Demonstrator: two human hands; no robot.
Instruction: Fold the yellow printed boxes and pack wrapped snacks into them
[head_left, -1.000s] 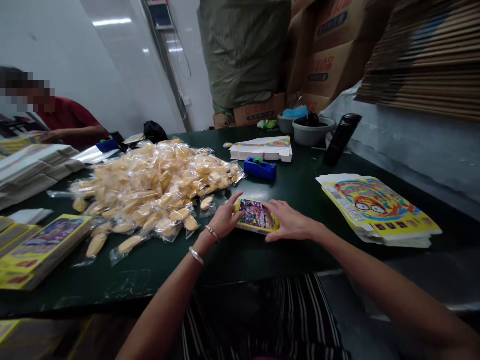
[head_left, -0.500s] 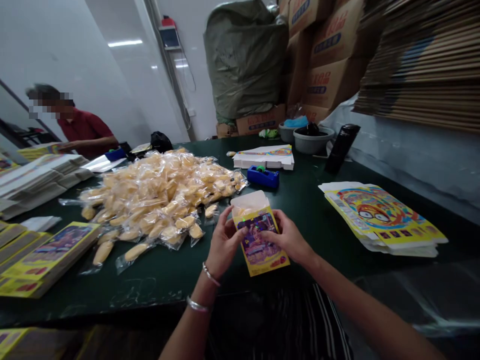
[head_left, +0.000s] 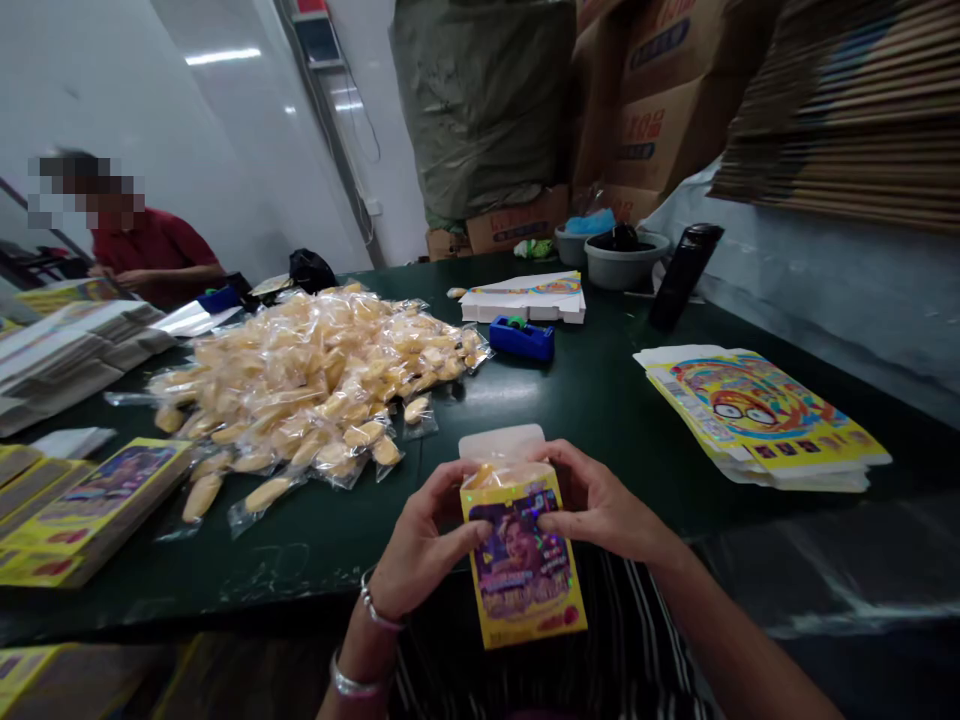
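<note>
Between my two hands is a yellow printed carton (head_left: 525,590) with a purple picture on its front. Its white top flap stands up, and wrapped yellowish pieces show in the opening. My left hand (head_left: 431,535) grips the left side, thumb on the front. On the right side my right hand (head_left: 600,500) is closed round the carton, its thumb also on the front. The fingers behind the box are partly hidden. Beyond my left hand lies a big heap of yellowish snacks in clear wrappers (head_left: 322,370).
A blue tape dispenser (head_left: 521,338) sits ahead, before a stack of white-edged cartons (head_left: 525,308). Flat printed cartons (head_left: 757,410) lie at right, near a black upright object (head_left: 684,275). Filled yellow boxes (head_left: 97,510) are at left. A person in red (head_left: 161,250) sits across the table.
Both hands have brought the carton closer to my body, lower in the view, past the table edge. Its top opening shows more plainly. The person in red has shifted their hands.
</note>
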